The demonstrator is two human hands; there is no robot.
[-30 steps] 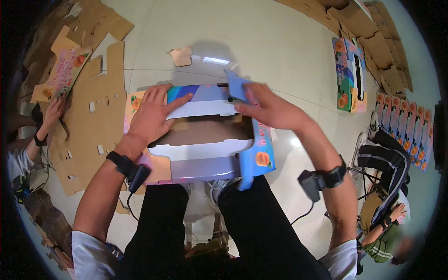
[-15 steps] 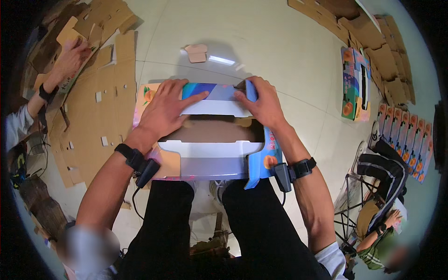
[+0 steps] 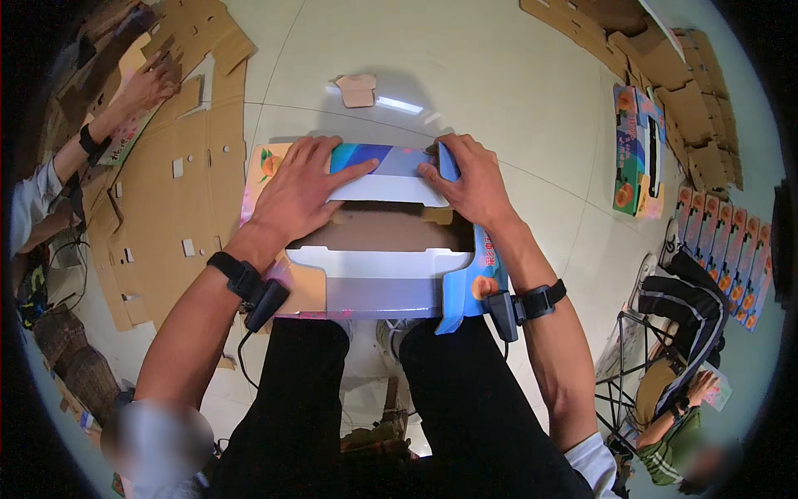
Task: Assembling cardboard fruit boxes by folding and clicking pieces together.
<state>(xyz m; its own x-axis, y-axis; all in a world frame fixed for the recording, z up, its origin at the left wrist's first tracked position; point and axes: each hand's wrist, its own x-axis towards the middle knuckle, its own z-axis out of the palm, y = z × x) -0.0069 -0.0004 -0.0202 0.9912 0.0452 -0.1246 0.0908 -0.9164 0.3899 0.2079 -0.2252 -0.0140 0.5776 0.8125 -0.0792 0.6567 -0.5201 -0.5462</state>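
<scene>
A printed cardboard fruit box (image 3: 382, 298) with peach pictures stands over my knees. Its top has a wide slot between white-edged folds, through which the brown inside shows. My left hand (image 3: 293, 190) grips the far left part of the box, fingers over the far edge and thumb along the blue printed panel. At the far right corner, my right hand (image 3: 472, 185) holds a raised blue flap (image 3: 447, 161) between thumb and fingers. Another blue flap (image 3: 455, 298) sticks up at the near right corner. The fingertips beyond the far edge are partly hidden.
Flat brown cardboard sheets (image 3: 158, 216) cover the floor at left, where a co-worker's hand (image 3: 150, 87) reaches over them. A cardboard scrap (image 3: 357, 91) lies ahead. At right are a finished-looking box (image 3: 638, 154), a row of printed boxes (image 3: 723, 249) and a seated person's hand (image 3: 702, 387).
My hands keep their hold, and the box has hardly moved. At left, the co-worker's hand has shifted slightly to the right. The whole view has moved a little.
</scene>
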